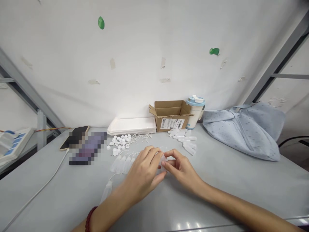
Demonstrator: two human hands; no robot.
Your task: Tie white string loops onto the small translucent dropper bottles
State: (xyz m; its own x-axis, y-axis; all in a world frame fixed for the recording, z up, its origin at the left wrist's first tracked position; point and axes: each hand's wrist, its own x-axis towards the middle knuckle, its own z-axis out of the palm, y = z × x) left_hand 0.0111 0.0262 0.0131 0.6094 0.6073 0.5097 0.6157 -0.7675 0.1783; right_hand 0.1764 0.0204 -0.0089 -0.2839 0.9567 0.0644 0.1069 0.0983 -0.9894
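My left hand point(143, 174) and my right hand point(182, 169) meet over the middle of the grey table point(229, 187), fingers curled together around a small clear plastic bottle point(163, 160) pinched between them. A row of finished clear bottles point(123, 162) with white strings lies just left of my left hand, and one more bottle point(107, 190) lies nearer me. Loose white caps point(120, 141) are heaped behind them. Empty clear bottles point(185, 138) lie behind my right hand.
An open cardboard box point(170, 117), a pale blue lidded cup point(195, 111) and a stack of white sheets point(132, 126) stand by the wall. A blue-grey cloth bag point(248, 129) lies right. A phone point(74, 137) with a white cable point(38, 190) lies left.
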